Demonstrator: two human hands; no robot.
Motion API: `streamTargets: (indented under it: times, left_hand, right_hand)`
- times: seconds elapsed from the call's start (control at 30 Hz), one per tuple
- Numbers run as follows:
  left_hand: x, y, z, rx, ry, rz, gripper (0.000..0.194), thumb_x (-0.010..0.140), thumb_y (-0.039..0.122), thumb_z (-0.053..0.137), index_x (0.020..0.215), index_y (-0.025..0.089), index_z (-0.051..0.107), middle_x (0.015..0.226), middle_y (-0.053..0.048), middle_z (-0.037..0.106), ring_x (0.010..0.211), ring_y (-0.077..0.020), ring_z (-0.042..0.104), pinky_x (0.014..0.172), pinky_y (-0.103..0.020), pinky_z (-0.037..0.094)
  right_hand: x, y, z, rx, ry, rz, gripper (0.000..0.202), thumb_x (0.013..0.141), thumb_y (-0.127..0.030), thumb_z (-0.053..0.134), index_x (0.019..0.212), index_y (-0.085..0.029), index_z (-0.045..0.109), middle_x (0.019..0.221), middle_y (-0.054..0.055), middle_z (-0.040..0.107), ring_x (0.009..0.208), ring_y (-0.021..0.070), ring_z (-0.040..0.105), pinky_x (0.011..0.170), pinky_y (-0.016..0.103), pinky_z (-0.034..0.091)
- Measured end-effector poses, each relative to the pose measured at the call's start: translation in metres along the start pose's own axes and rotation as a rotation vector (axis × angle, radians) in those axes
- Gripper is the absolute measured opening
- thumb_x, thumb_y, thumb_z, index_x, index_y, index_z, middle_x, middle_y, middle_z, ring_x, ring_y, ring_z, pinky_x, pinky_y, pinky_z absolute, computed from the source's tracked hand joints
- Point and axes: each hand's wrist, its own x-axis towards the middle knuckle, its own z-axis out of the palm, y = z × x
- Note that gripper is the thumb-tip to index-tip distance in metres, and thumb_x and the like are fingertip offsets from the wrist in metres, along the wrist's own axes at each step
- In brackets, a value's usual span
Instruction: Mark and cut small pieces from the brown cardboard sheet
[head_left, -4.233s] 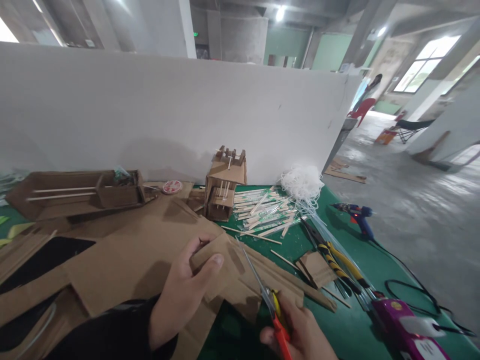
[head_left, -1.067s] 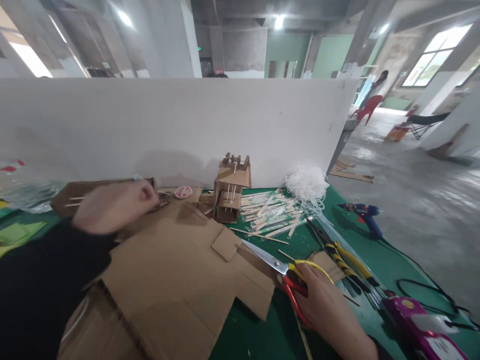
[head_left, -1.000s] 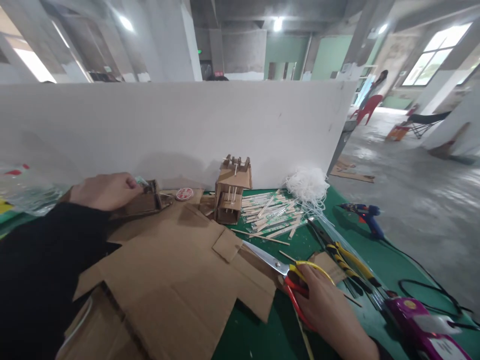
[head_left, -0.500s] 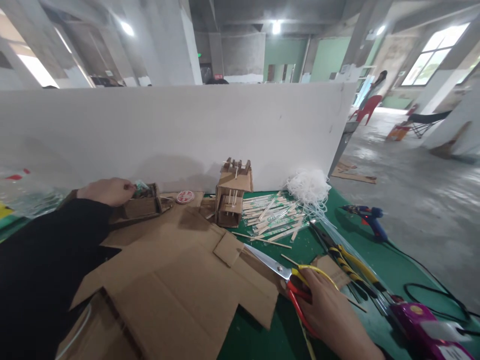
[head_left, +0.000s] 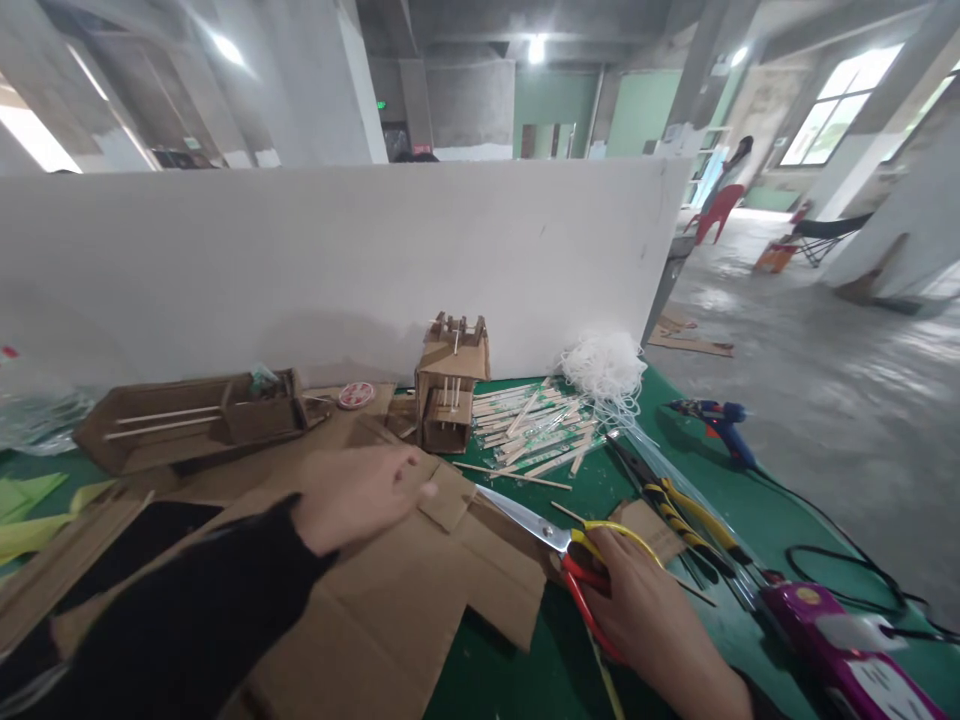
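My right hand holds scissors with one red and one yellow handle, their blades pointing left over the cardboard. Blurred by motion, my left hand hovers over the large cardboard sheet, beside a small cardboard piece; its fingers are too smeared to read. Behind it stands an upright cardboard structure with white sticks. A long cardboard box with two sticks across it lies at the left.
Wrapped sticks and a heap of white cord lie along the white partition. On the right are pliers, a blue glue gun and a purple power strip. A round red-and-white tin sits behind the sheet.
My left hand has left the long box and moved right and nearer, over the sheet and near the small piece. The view has shifted slightly; my right hand still holds the scissors.
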Motion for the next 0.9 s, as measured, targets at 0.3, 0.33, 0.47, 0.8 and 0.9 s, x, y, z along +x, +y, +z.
streamTargets:
  times: [0.3,0.33,0.47,0.8,0.9]
  left_hand:
    - [0.012,0.004,0.067,-0.523,-0.043,0.115,0.068,0.074,0.047,0.071,0.134,0.023,0.051,0.102,-0.007,0.063,0.091,-0.0267,0.061,0.085,-0.038,0.047]
    - [0.013,0.005,0.065,-0.596,-0.060,0.108,0.065,0.076,0.047,0.069,0.133,0.023,0.051,0.093,-0.004,0.061,0.080,-0.0226,0.060,0.078,-0.035,0.048]
    - [0.013,0.017,0.056,-0.920,-0.162,0.067,0.047,0.084,0.049,0.061,0.121,0.021,0.057,0.084,-0.001,0.059,0.065,-0.0155,0.056,0.053,-0.025,0.047]
    - [0.012,0.057,0.030,-1.503,-0.010,-0.076,0.037,0.078,0.040,0.073,0.082,0.022,0.041,0.083,0.005,0.058,0.073,-0.0116,0.061,0.067,-0.027,0.057]
    - [0.007,0.068,0.024,-1.582,0.031,-0.090,0.033,0.077,0.033,0.075,0.093,0.023,0.048,0.096,0.001,0.063,0.083,-0.0135,0.064,0.069,-0.026,0.057]
  right_hand:
    - [0.001,-0.002,-0.002,0.034,0.010,-0.008,0.020,0.093,-0.032,0.054,0.106,-0.017,0.058,0.110,0.015,0.068,0.104,0.0344,0.062,0.087,0.046,0.048]
    - [0.001,-0.002,-0.001,0.044,0.015,-0.004,0.021,0.094,-0.034,0.054,0.106,-0.017,0.058,0.111,0.015,0.068,0.104,0.0345,0.062,0.087,0.046,0.048]
    - [0.001,-0.002,-0.001,0.141,0.060,0.005,0.030,0.093,-0.043,0.056,0.109,-0.018,0.056,0.111,0.016,0.067,0.105,0.0337,0.061,0.086,0.044,0.048]
    - [-0.013,-0.012,-0.009,0.514,0.086,0.056,0.037,0.091,-0.046,0.055,0.117,-0.020,0.051,0.107,0.009,0.065,0.100,0.0279,0.063,0.082,0.034,0.054]
    - [-0.020,-0.006,-0.005,0.671,0.080,0.039,0.055,0.093,-0.046,0.054,0.142,-0.025,0.038,0.139,0.009,0.052,0.137,0.0320,0.041,0.109,0.039,0.041]
